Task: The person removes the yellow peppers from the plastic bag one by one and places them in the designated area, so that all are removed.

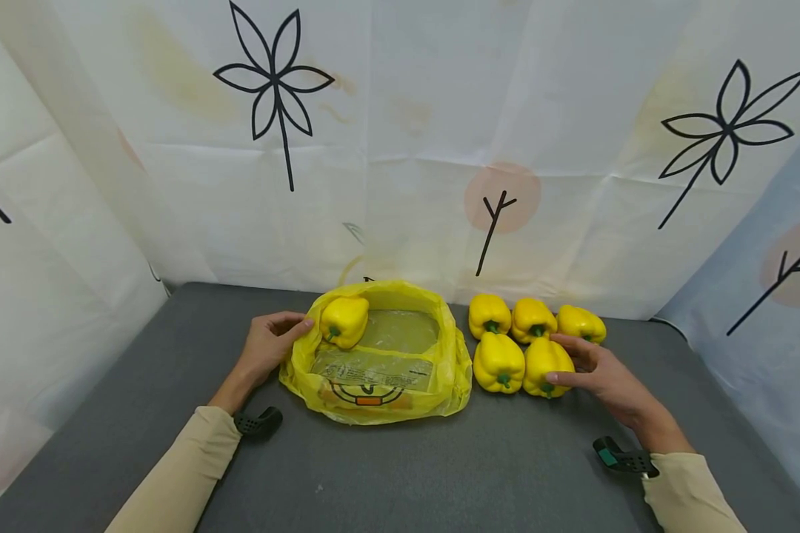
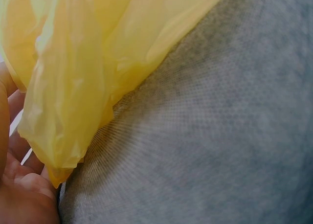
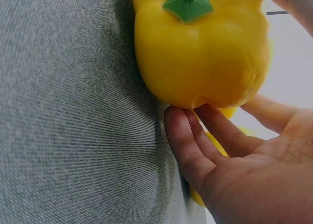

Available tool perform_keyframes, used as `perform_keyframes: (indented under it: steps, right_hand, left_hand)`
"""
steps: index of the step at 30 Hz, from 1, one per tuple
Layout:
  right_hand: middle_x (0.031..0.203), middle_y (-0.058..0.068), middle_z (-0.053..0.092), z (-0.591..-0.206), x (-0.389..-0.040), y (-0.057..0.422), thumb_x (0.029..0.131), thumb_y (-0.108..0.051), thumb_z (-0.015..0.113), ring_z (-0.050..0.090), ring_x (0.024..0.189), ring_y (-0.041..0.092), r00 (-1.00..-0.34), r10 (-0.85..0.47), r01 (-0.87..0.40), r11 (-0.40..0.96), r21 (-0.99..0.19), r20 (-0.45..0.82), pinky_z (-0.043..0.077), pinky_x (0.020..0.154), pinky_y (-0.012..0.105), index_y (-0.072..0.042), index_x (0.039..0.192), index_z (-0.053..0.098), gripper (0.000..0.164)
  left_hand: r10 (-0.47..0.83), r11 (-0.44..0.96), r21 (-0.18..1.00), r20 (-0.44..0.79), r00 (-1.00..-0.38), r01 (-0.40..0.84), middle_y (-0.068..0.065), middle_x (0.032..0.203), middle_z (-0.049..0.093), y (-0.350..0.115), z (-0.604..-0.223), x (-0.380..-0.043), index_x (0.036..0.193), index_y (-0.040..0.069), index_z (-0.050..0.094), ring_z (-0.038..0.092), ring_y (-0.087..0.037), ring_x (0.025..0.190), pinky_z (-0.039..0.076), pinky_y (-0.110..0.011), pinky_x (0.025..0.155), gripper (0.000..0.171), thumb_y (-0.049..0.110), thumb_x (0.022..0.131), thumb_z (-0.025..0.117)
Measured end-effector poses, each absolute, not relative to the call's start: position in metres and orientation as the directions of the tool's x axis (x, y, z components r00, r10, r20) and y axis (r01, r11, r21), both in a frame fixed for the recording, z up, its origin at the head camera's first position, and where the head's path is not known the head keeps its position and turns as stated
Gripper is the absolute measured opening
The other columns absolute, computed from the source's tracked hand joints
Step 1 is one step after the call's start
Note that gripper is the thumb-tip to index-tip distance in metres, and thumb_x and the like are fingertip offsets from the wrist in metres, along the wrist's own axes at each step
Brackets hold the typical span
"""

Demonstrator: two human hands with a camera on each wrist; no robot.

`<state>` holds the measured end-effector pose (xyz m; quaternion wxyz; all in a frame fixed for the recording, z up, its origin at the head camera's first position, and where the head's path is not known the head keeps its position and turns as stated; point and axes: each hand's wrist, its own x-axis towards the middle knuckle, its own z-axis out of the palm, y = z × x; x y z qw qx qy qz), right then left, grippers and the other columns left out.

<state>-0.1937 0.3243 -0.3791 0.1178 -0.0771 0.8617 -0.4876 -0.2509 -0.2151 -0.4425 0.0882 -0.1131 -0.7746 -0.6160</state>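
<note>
A yellow plastic bag (image 1: 453, 355) lies with its mouth spread wide on the table, and one yellow bell pepper (image 1: 344, 323) sits inside at its left. My left hand (image 1: 270, 344) holds the bag's left rim, thumb at the edge; in the left wrist view a fold of the bag (image 2: 63, 111) hides part of the fingers. Right of the bag, my right hand (image 1: 600, 377) grips the front right bell pepper (image 1: 545, 364) between thumb and fingers. That pepper (image 3: 200, 57) fills the upper part of the right wrist view, its green stem showing.
Beside the gripped pepper is another front pepper (image 1: 498, 361). Behind them stand a left pepper (image 1: 490, 314), a middle pepper (image 1: 532, 318) and a right one (image 1: 581, 323). The grey table (image 1: 387, 474) meets a white printed curtain (image 1: 400, 222) at its back edge.
</note>
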Motion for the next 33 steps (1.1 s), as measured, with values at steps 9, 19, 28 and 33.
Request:
perform_keyframes:
  steps: [9,19,28,33]
  right_hand:
    - [0.162,0.028,0.021,-0.3828,-0.1956,0.3244,0.097,-0.023,0.073,0.026,0.142,0.054,-0.959,-0.252,-0.018,0.518,-0.855,-0.132,0.039,0.104,0.063,0.001,0.16,0.024,0.083]
    - [0.162,0.029,0.019,-0.3832,-0.1958,0.3246,0.097,-0.023,0.072,0.023,0.143,0.056,-0.956,-0.259,-0.018,0.518,-0.855,-0.136,0.037,0.103,0.067,0.0,0.16,0.023,0.083]
    - [0.161,0.029,0.021,-0.3827,-0.1955,0.3251,0.097,-0.023,0.072,0.031,0.139,0.053,-0.959,-0.25,-0.018,0.522,-0.853,-0.132,0.043,0.101,0.06,-0.001,0.16,0.023,0.083]
    - [0.16,0.03,0.021,-0.3795,-0.1934,0.3254,0.097,-0.023,0.072,0.035,0.137,0.053,-0.962,-0.246,-0.024,0.515,-0.857,-0.121,0.042,0.101,0.062,0.0,0.161,0.022,0.084]
  left_hand:
    - [0.069,0.212,0.933,0.283,-0.957,0.292,0.002,0.1,0.072,-0.2154,-0.4427,-0.2515,0.116,-0.007,0.072,0.067,-0.01,0.088,0.058,-0.024,0.076,0.031,0.018,0.098,0.071]
    - [0.071,0.211,0.933,0.283,-0.956,0.292,0.002,0.101,0.072,-0.2152,-0.4419,-0.2505,0.116,-0.007,0.072,0.067,-0.01,0.089,0.057,-0.024,0.076,0.031,0.018,0.099,0.071]
    - [0.069,0.216,0.932,0.283,-0.957,0.291,0.003,0.1,0.072,-0.2151,-0.4415,-0.2502,0.116,-0.007,0.072,0.067,-0.009,0.088,0.058,-0.024,0.075,0.031,0.019,0.098,0.071]
    - [0.072,0.219,0.931,0.283,-0.956,0.292,0.002,0.101,0.072,-0.2149,-0.441,-0.2501,0.116,-0.006,0.072,0.067,-0.01,0.088,0.058,-0.025,0.075,0.031,0.019,0.098,0.071]
